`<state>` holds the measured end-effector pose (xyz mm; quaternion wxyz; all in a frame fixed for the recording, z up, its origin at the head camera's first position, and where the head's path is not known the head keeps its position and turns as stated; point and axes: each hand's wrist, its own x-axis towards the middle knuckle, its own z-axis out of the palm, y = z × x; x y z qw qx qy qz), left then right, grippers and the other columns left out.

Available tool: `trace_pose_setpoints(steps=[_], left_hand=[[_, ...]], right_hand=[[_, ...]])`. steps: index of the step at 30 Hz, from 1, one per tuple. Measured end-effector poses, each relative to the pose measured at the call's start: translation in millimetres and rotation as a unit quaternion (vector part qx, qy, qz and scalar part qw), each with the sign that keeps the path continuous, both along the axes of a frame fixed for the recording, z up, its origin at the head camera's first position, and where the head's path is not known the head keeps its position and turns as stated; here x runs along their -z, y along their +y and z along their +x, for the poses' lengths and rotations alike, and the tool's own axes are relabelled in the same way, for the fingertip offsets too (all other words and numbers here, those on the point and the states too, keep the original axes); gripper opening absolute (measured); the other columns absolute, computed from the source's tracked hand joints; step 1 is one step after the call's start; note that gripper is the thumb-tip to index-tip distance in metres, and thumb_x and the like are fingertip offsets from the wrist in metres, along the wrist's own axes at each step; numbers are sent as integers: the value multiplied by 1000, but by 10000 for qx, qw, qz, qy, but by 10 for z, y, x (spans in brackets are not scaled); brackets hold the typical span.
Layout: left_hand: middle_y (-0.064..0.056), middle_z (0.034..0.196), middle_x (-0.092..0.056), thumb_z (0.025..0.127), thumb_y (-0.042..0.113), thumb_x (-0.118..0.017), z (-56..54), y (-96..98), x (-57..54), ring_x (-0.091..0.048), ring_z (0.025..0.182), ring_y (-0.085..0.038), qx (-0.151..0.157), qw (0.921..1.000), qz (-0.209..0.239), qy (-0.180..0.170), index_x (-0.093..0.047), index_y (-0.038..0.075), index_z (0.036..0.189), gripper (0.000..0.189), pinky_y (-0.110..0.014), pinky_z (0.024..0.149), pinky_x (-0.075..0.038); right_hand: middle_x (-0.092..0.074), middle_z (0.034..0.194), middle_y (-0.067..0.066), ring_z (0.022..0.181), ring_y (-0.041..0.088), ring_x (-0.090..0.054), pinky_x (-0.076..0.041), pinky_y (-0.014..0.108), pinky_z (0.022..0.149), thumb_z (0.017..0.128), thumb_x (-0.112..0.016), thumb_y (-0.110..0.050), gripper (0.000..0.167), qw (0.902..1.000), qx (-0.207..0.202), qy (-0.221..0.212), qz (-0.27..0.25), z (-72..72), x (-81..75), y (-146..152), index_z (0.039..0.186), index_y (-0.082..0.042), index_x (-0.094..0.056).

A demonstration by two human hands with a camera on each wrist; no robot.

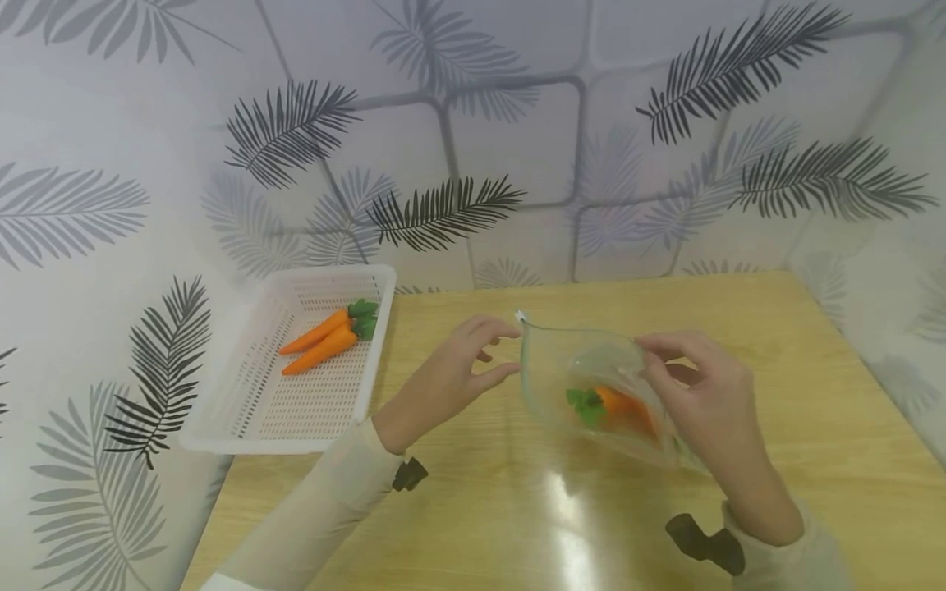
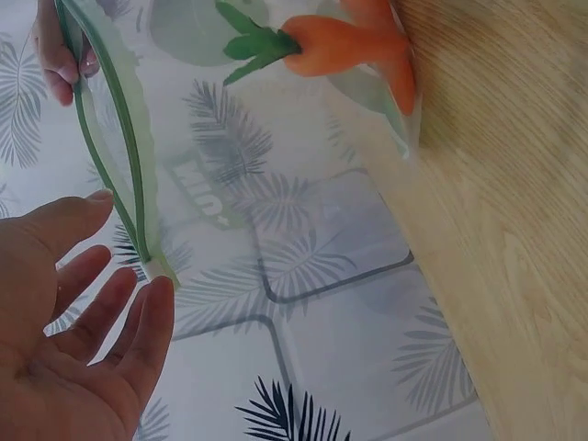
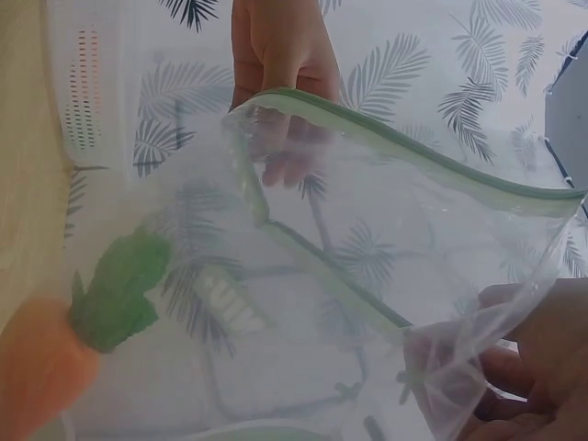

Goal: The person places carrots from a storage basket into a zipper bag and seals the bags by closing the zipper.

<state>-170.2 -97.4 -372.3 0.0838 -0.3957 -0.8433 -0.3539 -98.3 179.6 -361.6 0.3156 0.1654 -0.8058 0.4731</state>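
Note:
A clear zip bag (image 1: 550,361) with a green zip edge hangs between the hands, its mouth gaping. Inside it lies a carrot (image 2: 326,44) with a green leafy top, and more orange shows beside it. The right hand (image 1: 705,394) pinches the bag's edge between thumb and fingers at the right end of the mouth. At the other end, the left hand (image 1: 454,373) has its thumb and fingers spread, fingertips right by the white slider (image 2: 156,268). The lower part of the bag sits close over the table.
A white plastic basket (image 1: 303,419) stands at the left with two carrots (image 1: 321,349) in it, their green tops against its right wall. The wooden table (image 1: 783,369) ends at a leaf-patterned backdrop (image 1: 510,139) behind and at the sides.

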Motion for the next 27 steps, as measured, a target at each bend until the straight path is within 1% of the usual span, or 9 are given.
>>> trace_pose_setpoints(steps=[4, 9, 11, 13, 16, 19, 24, 27], left_hand=[[2, 120, -52, 90, 22, -63, 4, -89, 21, -49, 105, -9, -199, 9996, -23, -200, -54, 11, 122, 35, -20, 80, -49], [-2, 121, -52, 92, 22, -60, -14, -250, 55, -51, 103, -14, -441, 9987, -54, -250, -53, 10, 122, 33, -26, 79, -51], [-3, 120, -52, 92, 21, -59, -28, -338, 65, -51, 102, -15, -563, 9982, -86, -190, -53, 10, 122, 32, -27, 79, -51], [-3, 120, -52, 92, 19, -59, -38, -439, 68, -51, 102, -16, -731, 9970, -78, -223, -53, 9, 121, 32, -29, 79, -51], [-4, 120, -53, 92, 19, -59, -56, -612, 59, -52, 102, -16, -970, 9950, -110, -200, -54, 10, 122, 31, -30, 79, -52], [-3, 118, -54, 92, 18, -59, -65, -770, 38, -52, 102, -16, -1177, 9928, -93, -175, -54, 13, 122, 31, -31, 78, -52], [-2, 115, -54, 92, 16, -59, -72, -994, 25, -51, 100, -16, -1390, 9902, -51, -110, -55, 14, 121, 30, -30, 76, -52], [-5, 115, -54, 92, 15, -58, -87, -1131, 20, -52, 99, -18, -1528, 9881, -105, -115, -55, 11, 121, 30, -31, 76, -52]], right_hand=[[-66, 90, 14, 81, 14, -61, -51, 15, 67, 77, -64, 12, 18, 10000, 26, 7, -15, -8, 0, 10, 91, 2, -68], [-66, 89, 15, 80, 14, -61, -51, 15, 67, 77, -63, 13, 17, 9999, 56, 75, -67, -8, -8, 15, 90, 3, -68], [-66, 89, 15, 80, 15, -61, -51, 15, 67, 78, -63, 12, 15, 9999, 62, 108, -79, -7, -9, 15, 90, 4, -68], [-66, 90, 14, 80, 15, -60, -51, 14, 67, 79, -63, 10, 14, 9999, 62, 110, -84, -4, -9, 18, 90, 4, -68], [-66, 91, 13, 80, 16, -61, -50, 14, 68, 79, -62, 11, 14, 9999, 51, 105, -100, -2, -9, 25, 90, 4, -68], [-66, 91, 12, 81, 13, -60, -50, 14, 68, 78, -62, 13, 17, 9999, 61, 98, -97, -3, -3, 35, 90, 3, -68], [-66, 91, 12, 81, 13, -60, -50, 14, 68, 79, -62, 12, 15, 9998, 66, 96, -133, -11, 7, 39, 90, 4, -68], [-66, 90, 12, 80, 14, -60, -51, 15, 68, 79, -62, 11, 14, 9998, 55, 79, -178, -15, 8, 35, 90, 4, -68]])
